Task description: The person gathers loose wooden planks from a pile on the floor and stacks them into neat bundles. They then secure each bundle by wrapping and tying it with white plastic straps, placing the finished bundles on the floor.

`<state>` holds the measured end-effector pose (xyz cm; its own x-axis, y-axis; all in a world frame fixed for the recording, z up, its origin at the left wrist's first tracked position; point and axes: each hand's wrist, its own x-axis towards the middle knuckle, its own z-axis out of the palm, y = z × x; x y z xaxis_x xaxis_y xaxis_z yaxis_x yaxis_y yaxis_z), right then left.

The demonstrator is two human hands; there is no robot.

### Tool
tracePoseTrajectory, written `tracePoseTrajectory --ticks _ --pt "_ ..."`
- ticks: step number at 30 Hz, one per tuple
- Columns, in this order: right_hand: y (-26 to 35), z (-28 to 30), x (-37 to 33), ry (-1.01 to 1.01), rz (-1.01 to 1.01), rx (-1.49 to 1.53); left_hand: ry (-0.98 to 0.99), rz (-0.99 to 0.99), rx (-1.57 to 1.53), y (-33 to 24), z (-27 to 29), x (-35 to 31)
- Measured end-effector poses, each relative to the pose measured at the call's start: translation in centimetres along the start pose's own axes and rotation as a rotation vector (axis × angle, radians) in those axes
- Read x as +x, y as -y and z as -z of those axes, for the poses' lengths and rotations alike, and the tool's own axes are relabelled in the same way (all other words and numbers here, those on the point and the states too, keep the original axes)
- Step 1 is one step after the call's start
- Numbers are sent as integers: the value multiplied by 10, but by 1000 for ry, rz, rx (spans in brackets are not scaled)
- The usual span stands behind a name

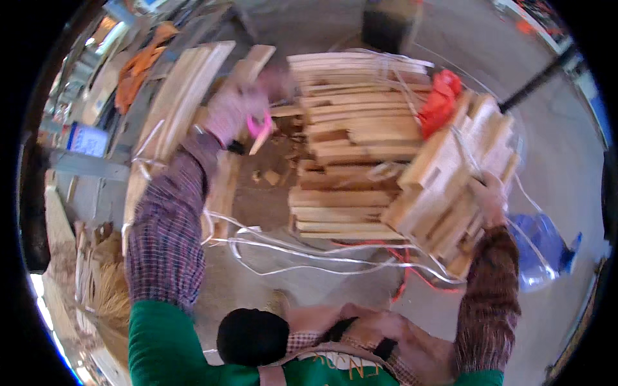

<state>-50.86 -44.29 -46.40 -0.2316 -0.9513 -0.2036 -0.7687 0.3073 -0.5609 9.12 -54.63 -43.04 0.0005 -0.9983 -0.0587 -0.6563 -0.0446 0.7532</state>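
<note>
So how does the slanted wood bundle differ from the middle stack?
The bundle sits slanted, its pieces running from lower left to upper right, while the pieces of the stack run roughly straight across the view. The right hand is on the bundle, not on the stack. The stack fills more of the picture than the bundle. Both are made up of pale wood pieces.

The person wears a green top (pixel 164 341) with orange lettering (pixel 354 369), a dull pink strap (pixel 271 376), a pinkish apron-like cloth (pixel 418 341) with dark patches, a purplish checked left oversleeve (pixel 167 238) and a brownish right oversleeve (pixel 490 293).
</note>
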Motion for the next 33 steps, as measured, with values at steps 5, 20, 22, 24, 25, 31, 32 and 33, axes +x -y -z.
tracePoseTrajectory --ticks 5,20,22,24,25,31,32,33 --pt "-18 1 12 8 52 131 -2 -235 -382 -116 -47 -9" --pt "82 39 -34 -285 141 11 678 324 -847 -81 -212 -227" --pt "111 42 -58 -288 165 81 684 263 -914 -64 -217 -241" --pt "131 47 -78 -277 164 138 714 285 -916 -66 -219 -246" --pt "142 47 -87 -247 195 164 728 367 -873 -84 -201 -250" --pt "215 24 -135 -124 441 269 391 23 -785 -58 -196 -284" --pt "227 18 -141 -104 447 297 385 127 -736 -56 -179 -296" --pt "243 12 -148 -65 427 339 379 225 -694 -55 -161 -308"
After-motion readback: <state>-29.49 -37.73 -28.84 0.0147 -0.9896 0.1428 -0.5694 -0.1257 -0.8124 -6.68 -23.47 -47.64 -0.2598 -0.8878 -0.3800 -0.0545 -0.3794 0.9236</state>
